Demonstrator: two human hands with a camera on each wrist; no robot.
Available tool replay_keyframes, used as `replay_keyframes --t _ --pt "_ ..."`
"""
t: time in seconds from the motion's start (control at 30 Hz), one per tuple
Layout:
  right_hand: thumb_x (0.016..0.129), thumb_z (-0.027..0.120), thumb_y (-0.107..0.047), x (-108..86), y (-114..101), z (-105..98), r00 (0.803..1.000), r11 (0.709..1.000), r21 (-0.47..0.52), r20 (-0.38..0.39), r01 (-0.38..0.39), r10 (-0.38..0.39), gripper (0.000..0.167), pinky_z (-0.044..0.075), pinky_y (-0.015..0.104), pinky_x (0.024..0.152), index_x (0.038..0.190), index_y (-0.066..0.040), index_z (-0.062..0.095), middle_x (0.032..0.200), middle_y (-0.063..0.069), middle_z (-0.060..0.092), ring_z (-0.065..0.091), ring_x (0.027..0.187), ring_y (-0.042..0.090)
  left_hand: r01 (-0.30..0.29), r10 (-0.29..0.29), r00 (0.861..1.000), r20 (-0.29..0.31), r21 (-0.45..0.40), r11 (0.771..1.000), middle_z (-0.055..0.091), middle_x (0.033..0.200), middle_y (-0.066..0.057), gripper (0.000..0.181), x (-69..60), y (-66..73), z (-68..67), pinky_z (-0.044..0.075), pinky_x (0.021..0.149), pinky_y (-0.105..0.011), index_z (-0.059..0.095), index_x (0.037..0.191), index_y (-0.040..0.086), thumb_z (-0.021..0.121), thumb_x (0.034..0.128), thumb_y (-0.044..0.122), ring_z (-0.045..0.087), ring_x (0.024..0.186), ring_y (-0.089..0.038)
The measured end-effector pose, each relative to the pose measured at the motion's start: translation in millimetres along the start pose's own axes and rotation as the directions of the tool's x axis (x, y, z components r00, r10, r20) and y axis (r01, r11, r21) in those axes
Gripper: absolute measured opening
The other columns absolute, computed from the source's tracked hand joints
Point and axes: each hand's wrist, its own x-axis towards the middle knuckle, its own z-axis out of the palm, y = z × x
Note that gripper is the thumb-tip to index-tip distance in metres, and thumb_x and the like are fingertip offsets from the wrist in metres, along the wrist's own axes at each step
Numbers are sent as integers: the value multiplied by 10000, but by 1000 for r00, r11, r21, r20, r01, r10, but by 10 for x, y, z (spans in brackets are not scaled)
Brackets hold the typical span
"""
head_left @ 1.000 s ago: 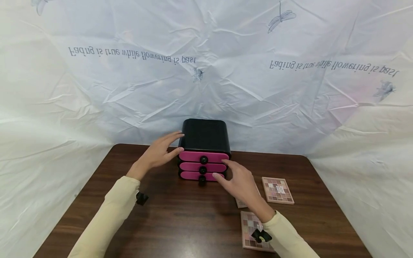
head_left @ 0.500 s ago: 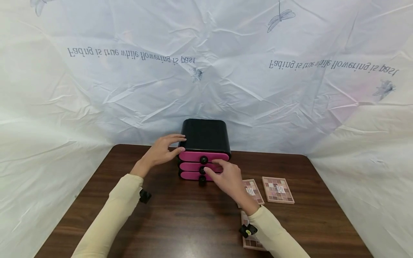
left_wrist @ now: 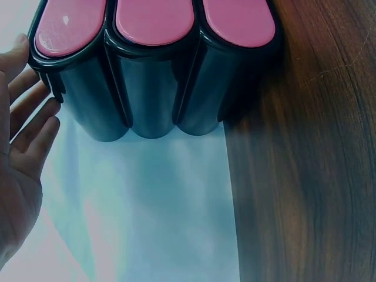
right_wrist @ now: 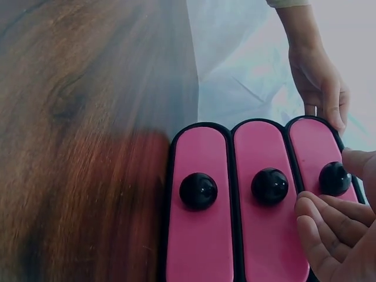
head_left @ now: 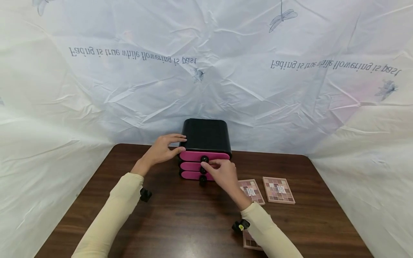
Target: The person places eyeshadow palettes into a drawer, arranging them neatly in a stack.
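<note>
A black cabinet [head_left: 206,134] with three pink drawers stands at the table's back edge, all drawers closed. My left hand [head_left: 161,150] rests with spread fingers at its upper left edge; the left wrist view also shows this hand [left_wrist: 20,170] beside the black casing [left_wrist: 88,94]. At the front, my right hand [head_left: 226,175] has its thumb and fingers around the top drawer's knob [head_left: 204,158]. In the right wrist view, the thumb is beside that round black knob [right_wrist: 335,178] and the fairly straight fingers [right_wrist: 332,220] lie on its other side; a firm grip cannot be made out.
Two square palettes [head_left: 251,192] [head_left: 279,190] lie right of the cabinet on the brown table [head_left: 180,215]. A third palette [head_left: 250,242] is partly under the right forearm in view. White printed cloth [head_left: 145,89] hangs behind and at the sides.
My right hand has moved left along the drawer fronts to the top knob, uncovering one palette. My left fingers have shifted slightly onto the cabinet's edge. The drawers have not moved.
</note>
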Motion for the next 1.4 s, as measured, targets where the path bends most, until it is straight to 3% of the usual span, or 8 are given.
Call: replay_keyframes --t 0.33,0.67,0.87,1.2,1.4 --pt "903 752 -509 45 -16 48 1000 1000 6 -13 10 -10 388 529 288 578 960 -136 839 782 -23 763 626 609 60 9 -9 1000 0 18 1000 622 1413 -59 445 -1 2 3 459 1083 -532 701 1325 141 705 969 406 557 1337 -282" --pt "884 767 -520 9 -11 29 1000 1000 7 -9 11 -11 403 543 300 596 945 -129 844 820 -4 775 636 637 69 29 -29 1000 -7 -15 999 625 1406 -51 440 -21 27 20 469 1072 -535 710 1308 144 724 952 403 553 1339 -278" --pt "887 758 -532 -58 -22 0 999 999 22 7 34 -35 406 481 278 525 925 -138 845 684 -58 717 577 566 84 40 -40 999 -19 -12 999 633 1394 -45 421 -22 41 30 474 1065 -532 721 1287 142 734 945 388 560 1329 -275" --pt "889 748 -549 -220 -60 -46 999 999 5 25 42 -42 403 519 276 596 898 -158 845 780 -61 763 622 652 46 55 -55 998 -25 -13 998 641 1383 -43 417 -36 70 45 475 1064 -529 726 1277 143 741 940 388 560 1328 -275" --pt "881 753 -556 -323 -83 -71 998 999 -1 28 52 -52 371 498 256 566 866 -196 839 807 -83 766 596 622 47 57 -58 998 -28 -13 998 635 1391 -42 431 -49 80 52 474 1060 -536 722 1286 148 738 941 404 556 1333 -281"
